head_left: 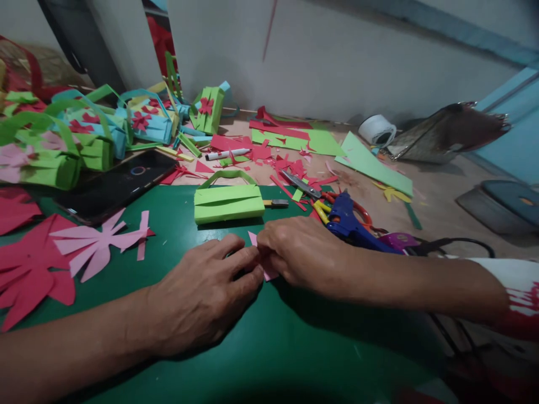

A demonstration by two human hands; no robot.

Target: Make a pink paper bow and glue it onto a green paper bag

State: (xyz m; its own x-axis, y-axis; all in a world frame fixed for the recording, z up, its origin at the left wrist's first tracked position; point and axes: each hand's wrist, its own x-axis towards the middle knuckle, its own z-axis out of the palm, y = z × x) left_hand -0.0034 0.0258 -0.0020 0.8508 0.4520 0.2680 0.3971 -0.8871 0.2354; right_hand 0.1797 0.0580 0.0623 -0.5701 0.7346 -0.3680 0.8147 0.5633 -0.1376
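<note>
At the left, a red paper flower [31,266] lies on the green board [252,359], with a pink paper flower [99,241] partly overlapping it. A black phone [120,182] lies beyond them, across the board's far edge. The left hand [206,292] is palm down, fingers bent; its thumb and forefinger are spaced narrowly, tips at the left side of a small pink paper piece [270,274]. Whether they clamp it cannot be told. The piece is located between both hands, flat-coloured, mostly covered; only a pointed far corner and a near edge show. The right hand [303,252] is closed, fingers curled, pinching the piece.

Just beyond the hands, a green paper bag [229,203] stands near the board's far edge, limiting room on that side. Nearer than the hands, the board's surface extends as open room. Beyond the right hand, scissors [305,185] and a blue glue gun [353,224] border the working area.
</note>
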